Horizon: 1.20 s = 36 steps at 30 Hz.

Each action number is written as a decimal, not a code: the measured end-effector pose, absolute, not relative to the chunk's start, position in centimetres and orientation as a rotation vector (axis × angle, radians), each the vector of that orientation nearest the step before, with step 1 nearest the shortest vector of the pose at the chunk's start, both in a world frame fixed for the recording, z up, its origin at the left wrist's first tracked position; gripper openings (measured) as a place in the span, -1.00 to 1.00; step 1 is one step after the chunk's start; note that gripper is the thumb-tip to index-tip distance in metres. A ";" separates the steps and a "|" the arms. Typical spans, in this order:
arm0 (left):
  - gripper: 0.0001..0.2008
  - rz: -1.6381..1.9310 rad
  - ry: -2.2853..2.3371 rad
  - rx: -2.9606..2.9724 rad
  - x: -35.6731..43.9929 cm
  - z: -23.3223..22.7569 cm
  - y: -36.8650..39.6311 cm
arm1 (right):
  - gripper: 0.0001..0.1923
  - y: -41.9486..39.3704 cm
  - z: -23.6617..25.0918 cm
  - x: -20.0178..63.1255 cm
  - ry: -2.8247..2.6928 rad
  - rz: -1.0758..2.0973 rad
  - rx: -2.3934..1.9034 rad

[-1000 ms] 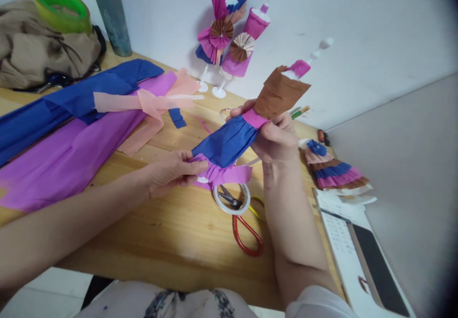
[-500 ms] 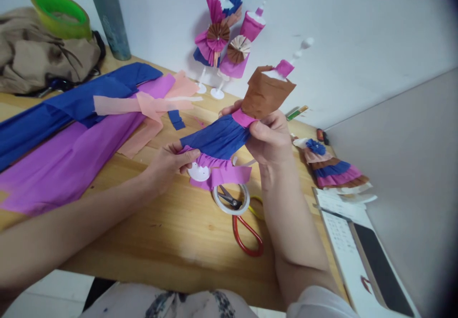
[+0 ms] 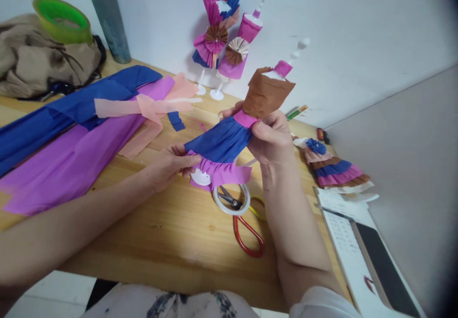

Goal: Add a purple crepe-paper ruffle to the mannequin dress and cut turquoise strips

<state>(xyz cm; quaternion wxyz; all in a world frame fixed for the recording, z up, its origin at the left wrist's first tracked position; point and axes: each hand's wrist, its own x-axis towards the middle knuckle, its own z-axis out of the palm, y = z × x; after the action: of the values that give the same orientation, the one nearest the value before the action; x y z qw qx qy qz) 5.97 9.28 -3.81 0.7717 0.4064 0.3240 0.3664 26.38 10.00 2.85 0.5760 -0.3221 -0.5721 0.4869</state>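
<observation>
My right hand (image 3: pixel 270 134) is closed around the waist of a small dress-form mannequin (image 3: pixel 284 68), which tilts up to the right. It wears a brown crepe-paper bodice (image 3: pixel 270 93), a pink waistband (image 3: pixel 246 119) and a blue crepe-paper skirt (image 3: pixel 222 141). Along the skirt's lower edge runs a gathered purple paper ruffle (image 3: pixel 222 171), its right end hanging loose. My left hand (image 3: pixel 179 162) pinches the ruffle and skirt hem at the left side. Part of the mannequin's white base (image 3: pixel 201 177) shows below. Scissors (image 3: pixel 248 237) lie through a tape roll (image 3: pixel 232 211) beneath it.
Blue crepe paper (image 3: pixel 89 96), purple crepe paper (image 3: pixel 71 165) and peach strips (image 3: pixel 146 110) spread over the left of the table. Two dressed mannequins (image 3: pixel 216 36) stand by the wall. A layered paper dress (image 3: pixel 334 167) lies at right. A bottle (image 3: pixel 109 22) and tape roll (image 3: pixel 62 22) are behind.
The purple ruffle now shows more fully below the blue skirt, and its loose end joins visibly with the gathered edge. My left hand has shifted slightly right and down, still pinching the hem.
</observation>
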 end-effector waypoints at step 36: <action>-0.70 0.622 0.586 1.087 4.1 -3.2 11.2 | -0.56 9.8 2.9 26.8 -1.357 1.132 -0.803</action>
<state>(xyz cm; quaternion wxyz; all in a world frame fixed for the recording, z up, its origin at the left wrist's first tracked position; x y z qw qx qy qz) 4.12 11.17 -3.23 0.7703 0.5014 0.2700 0.2869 26.78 9.77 2.87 0.5647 -0.3414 -0.5769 0.4813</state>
